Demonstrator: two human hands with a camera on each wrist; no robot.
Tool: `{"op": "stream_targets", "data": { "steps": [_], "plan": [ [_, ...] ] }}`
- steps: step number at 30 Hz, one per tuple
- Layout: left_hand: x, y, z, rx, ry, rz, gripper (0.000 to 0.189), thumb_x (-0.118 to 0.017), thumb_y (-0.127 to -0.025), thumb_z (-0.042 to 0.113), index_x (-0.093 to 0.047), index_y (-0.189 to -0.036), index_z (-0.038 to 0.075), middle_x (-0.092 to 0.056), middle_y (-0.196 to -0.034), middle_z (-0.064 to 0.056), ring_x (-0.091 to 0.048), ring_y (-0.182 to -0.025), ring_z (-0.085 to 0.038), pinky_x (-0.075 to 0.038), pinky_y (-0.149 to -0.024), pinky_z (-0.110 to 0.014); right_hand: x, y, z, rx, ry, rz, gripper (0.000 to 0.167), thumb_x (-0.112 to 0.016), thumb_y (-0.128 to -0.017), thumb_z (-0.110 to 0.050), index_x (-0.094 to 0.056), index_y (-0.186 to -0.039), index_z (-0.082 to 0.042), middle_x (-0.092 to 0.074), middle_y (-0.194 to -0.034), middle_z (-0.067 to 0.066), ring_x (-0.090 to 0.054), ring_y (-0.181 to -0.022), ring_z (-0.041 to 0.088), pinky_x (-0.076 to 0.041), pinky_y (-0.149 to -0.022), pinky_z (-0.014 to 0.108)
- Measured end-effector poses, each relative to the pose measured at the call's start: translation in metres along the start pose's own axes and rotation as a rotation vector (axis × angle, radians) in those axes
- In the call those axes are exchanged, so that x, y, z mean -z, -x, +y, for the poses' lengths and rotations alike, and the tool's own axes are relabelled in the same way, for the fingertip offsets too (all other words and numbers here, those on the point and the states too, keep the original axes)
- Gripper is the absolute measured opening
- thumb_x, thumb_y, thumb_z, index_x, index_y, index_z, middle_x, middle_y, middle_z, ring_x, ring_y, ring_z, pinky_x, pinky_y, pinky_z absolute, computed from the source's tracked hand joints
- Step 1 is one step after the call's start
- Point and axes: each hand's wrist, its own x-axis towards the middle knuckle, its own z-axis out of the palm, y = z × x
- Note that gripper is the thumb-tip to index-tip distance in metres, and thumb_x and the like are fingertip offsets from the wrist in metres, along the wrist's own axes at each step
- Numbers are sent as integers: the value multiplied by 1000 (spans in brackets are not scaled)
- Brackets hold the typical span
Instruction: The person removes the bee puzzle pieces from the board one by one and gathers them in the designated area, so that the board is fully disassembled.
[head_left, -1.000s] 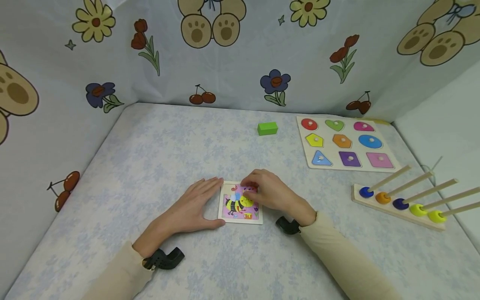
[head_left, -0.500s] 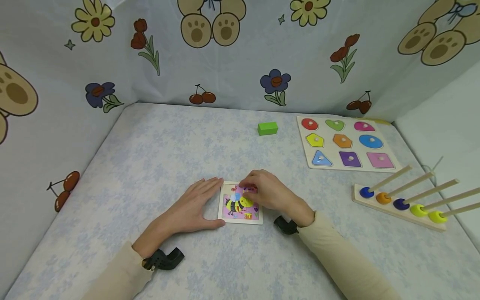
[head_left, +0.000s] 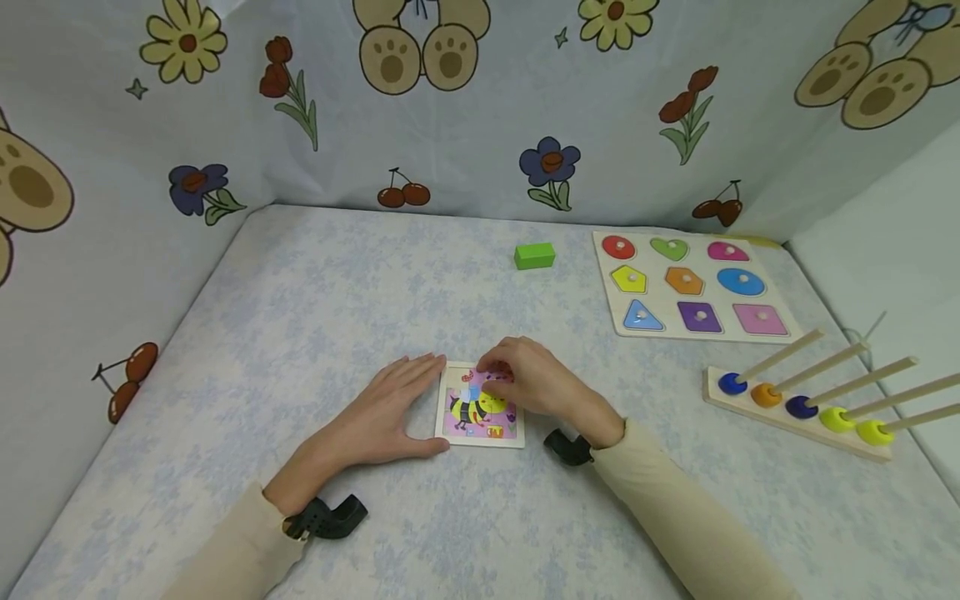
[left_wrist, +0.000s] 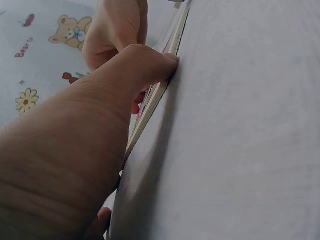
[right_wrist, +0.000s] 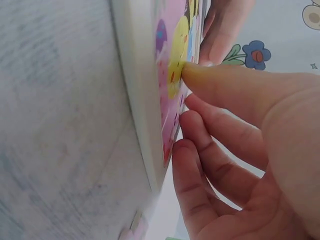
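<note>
The right grip (head_left: pixel 536 379) partly hides the bee puzzle (head_left: pixel 472 415).

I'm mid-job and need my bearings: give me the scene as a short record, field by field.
left hand: touches the left edge of the bee puzzle
right hand: touches the puzzle's face; whether it pinches anything, cannot tell
puzzle: flat on the table, between the hands
green block: beyond the puzzle
shape board: far right
peg rack: right, nearer than the board, five pegs
</note>
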Motion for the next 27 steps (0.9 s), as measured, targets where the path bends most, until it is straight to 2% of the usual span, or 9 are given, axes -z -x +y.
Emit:
{"op": "stream_targets", "data": {
  "steps": [9,20,24,27],
  "plan": [
    [1,1,0,1,11,1,107,-81,-83,56,-31,-162,3,-32,-168,-12,-27,-156,-30,-18,-129,-54,-1,-1,-3,-18,-27,-10,15,-78,-93,-11,-75,-106,-6,-68,-94,0,-56,-86,15,-48,-79,29],
    [2,1,0,-2,11,-12,108,-80,-84,56,-29,-162,3,-31,-168,-12,-25,-157,-29,-17,-129,-53,0,2,-10,-25,60,-3,26,-77,-94,-14,-78,-119,-5,-73,-112,8,-63,-100,23,-56,-87,38],
    [2,1,0,0,6,-14,108,-80,-84,57,-28,-163,3,-30,-169,-11,-25,-157,-29,-17,-129,-53,0,3,-9,-12,78,1,29,-76,-95,-15,-77,-122,-6,-73,-112,8,-64,-98,23,-56,-84,36],
    [2,1,0,2,9,-14,108,-80,-84,57,-28,-163,4,-30,-169,-11,-25,-157,-29,-17,-129,-53,0,3,-8,8,79,12,25,-76,-94,-14,-78,-119,-6,-74,-109,7,-65,-98,22,-56,-84,36]
  ]
}}
